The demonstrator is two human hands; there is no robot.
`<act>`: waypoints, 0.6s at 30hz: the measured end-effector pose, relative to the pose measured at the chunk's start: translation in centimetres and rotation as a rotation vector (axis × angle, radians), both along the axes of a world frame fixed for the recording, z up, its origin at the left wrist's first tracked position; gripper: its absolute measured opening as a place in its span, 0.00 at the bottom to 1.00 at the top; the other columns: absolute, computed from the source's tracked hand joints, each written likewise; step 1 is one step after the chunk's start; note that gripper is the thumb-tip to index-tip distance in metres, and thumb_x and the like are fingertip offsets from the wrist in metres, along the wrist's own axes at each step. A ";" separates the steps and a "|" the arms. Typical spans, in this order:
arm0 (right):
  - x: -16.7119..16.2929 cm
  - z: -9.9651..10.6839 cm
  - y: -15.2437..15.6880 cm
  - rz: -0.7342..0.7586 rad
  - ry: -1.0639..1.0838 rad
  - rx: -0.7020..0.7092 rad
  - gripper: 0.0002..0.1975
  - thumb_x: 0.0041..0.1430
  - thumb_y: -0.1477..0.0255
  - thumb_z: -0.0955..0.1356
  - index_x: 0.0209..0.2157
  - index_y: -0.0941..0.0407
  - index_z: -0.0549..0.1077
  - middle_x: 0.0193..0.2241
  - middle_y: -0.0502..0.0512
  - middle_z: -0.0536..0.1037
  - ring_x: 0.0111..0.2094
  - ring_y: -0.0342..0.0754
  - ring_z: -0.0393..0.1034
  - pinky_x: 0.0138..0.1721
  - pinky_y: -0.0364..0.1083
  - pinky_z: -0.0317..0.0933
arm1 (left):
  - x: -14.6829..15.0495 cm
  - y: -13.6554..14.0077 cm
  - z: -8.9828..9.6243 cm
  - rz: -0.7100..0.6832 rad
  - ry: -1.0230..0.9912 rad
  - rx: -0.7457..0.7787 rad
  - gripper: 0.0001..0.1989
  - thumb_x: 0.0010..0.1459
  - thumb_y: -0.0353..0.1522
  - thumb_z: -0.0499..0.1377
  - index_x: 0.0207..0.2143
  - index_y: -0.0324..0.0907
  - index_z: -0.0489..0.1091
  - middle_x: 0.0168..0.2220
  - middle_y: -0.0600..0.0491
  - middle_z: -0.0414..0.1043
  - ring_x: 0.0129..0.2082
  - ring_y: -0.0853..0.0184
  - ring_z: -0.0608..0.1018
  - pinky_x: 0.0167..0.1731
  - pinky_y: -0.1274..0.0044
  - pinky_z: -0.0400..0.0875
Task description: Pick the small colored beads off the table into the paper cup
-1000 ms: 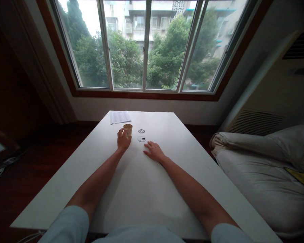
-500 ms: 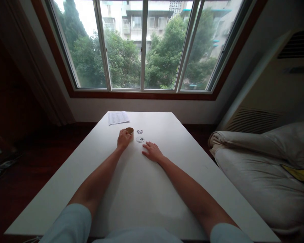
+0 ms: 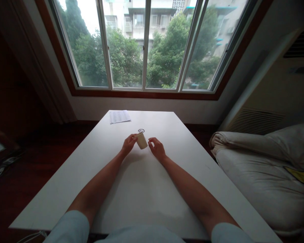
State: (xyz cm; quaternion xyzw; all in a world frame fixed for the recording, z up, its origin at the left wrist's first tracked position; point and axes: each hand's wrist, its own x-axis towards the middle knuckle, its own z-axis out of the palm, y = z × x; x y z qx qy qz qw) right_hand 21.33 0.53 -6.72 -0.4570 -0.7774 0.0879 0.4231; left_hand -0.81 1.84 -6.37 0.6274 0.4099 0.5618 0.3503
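Note:
My left hand [image 3: 129, 144] grips a beige paper cup [image 3: 142, 141] by its rim, fingers and thumb closed on it. The cup is tilted in the air above the table, with its bottom toward my right hand. Just right of the cup, my right hand [image 3: 157, 148] has its fingers bent and apart, holding nothing. Behind the cup, a small round disc [image 3: 141, 130] with dark markings lies on the white table [image 3: 131, 195]. A second round disc seen earlier is hidden by the cup.
Printed paper sheets [image 3: 120, 116] lie at the table's far left corner. A sofa with pale folded bedding [image 3: 248, 162] stands to the right. Beyond the table is a window [image 3: 144, 50]. Cables [image 3: 5, 167] lie on the floor at left.
My left hand has lifted the cup off the table, moved it right and nearer me, and tipped it. My right hand has risen from lying flat, its fingers now bent beside the cup.

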 end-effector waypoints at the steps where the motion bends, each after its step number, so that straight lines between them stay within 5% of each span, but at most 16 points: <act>1: -0.1 0.0 -0.1 0.020 0.022 -0.013 0.14 0.69 0.64 0.60 0.46 0.53 0.73 0.46 0.57 0.78 0.45 0.51 0.74 0.48 0.50 0.67 | 0.1 -0.1 0.0 -0.022 -0.008 -0.020 0.15 0.62 0.44 0.56 0.33 0.40 0.68 0.54 0.45 0.75 0.49 0.60 0.77 0.49 0.68 0.72; 11: -0.6 -0.1 -0.4 0.160 0.090 -0.082 0.25 0.66 0.62 0.64 0.63 0.51 0.61 0.50 0.57 0.77 0.38 0.47 0.76 0.41 0.48 0.70 | 0.7 -0.8 -0.2 -0.061 -0.053 -0.038 0.12 0.58 0.32 0.50 0.40 0.41 0.71 0.54 0.47 0.75 0.54 0.59 0.75 0.53 0.64 0.71; 18: -0.7 0.0 -0.3 0.144 0.138 -0.058 0.17 0.65 0.61 0.65 0.52 0.52 0.68 0.40 0.54 0.78 0.35 0.47 0.73 0.40 0.47 0.70 | 1.2 -1.0 -0.4 0.097 0.096 0.049 0.17 0.61 0.31 0.51 0.50 0.45 0.73 0.55 0.50 0.73 0.54 0.60 0.74 0.55 0.66 0.70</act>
